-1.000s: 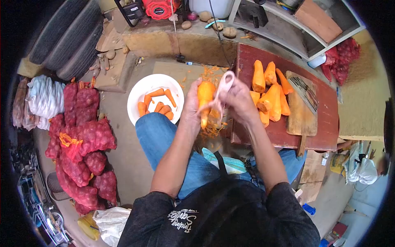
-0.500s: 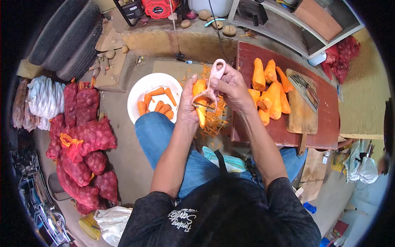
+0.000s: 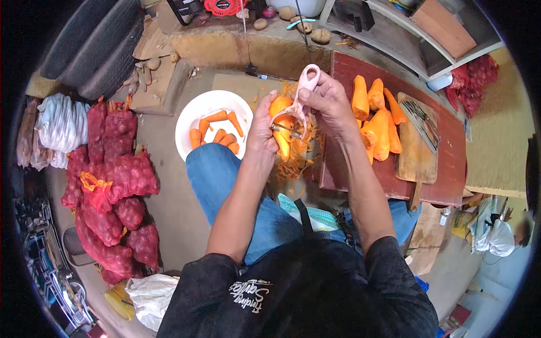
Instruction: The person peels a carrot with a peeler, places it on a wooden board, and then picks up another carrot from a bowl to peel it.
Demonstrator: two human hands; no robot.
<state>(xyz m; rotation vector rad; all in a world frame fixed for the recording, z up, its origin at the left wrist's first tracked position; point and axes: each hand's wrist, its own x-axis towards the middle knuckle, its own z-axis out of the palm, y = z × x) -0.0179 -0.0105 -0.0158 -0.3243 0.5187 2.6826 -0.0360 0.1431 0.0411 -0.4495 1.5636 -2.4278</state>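
Note:
A carrot point(image 3: 282, 107) is gripped in my left hand point(image 3: 262, 125), its narrow end pointing down toward me. My right hand point(image 3: 333, 107) is closed round the handle of a pale pink peeler point(image 3: 307, 81). The peeler's metal blade lies across the carrot's lower half. Below them, orange peelings point(image 3: 290, 166) are heaped on the floor. To the left, a white basin point(image 3: 189, 104) holds several carrots point(image 3: 217, 116). Right of my right hand, several peeled carrots point(image 3: 381, 135) lie on a dark red board point(image 3: 355, 177).
A wooden chopping board point(image 3: 416, 166) with knives point(image 3: 420, 119) on it rests at the red board's right. Red net sacks of onions point(image 3: 121, 180) are piled at left. Tyres point(image 3: 96, 50) stand behind them. A shelf point(image 3: 406, 39) is at the back right.
The camera view has shifted slightly. Both hands, with the carrot and peeler, appear a little further right and up, and the peeler sits slightly differently on the carrot.

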